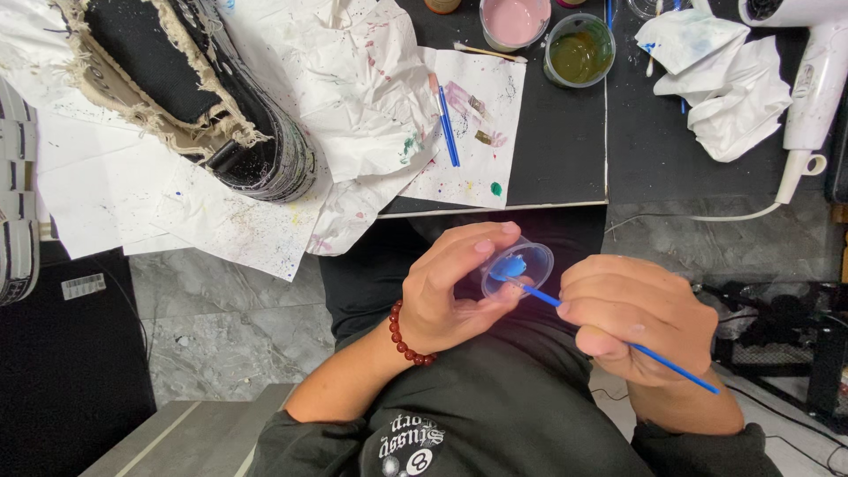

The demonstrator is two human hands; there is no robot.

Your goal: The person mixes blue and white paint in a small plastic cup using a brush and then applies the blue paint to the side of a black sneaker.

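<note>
My left hand (450,287) grips a small clear plastic cup (518,268) with blue paint in it, tilted toward me above my lap. In my right hand (638,316) is a thin blue-handled paintbrush (618,340), its tip dipped into the blue paint. A red bead bracelet circles my left wrist. A black shoe (212,97) with frayed cream edging and paint speckles lies on crumpled white paper (353,97) at the upper left of the table.
On the black table (556,150) stand a cup of pink paint (514,21) and a cup of olive-green paint (579,51). A second blue brush (448,128) lies on stained paper. Crumpled tissues (724,79) and a white hair dryer (813,79) sit at the right.
</note>
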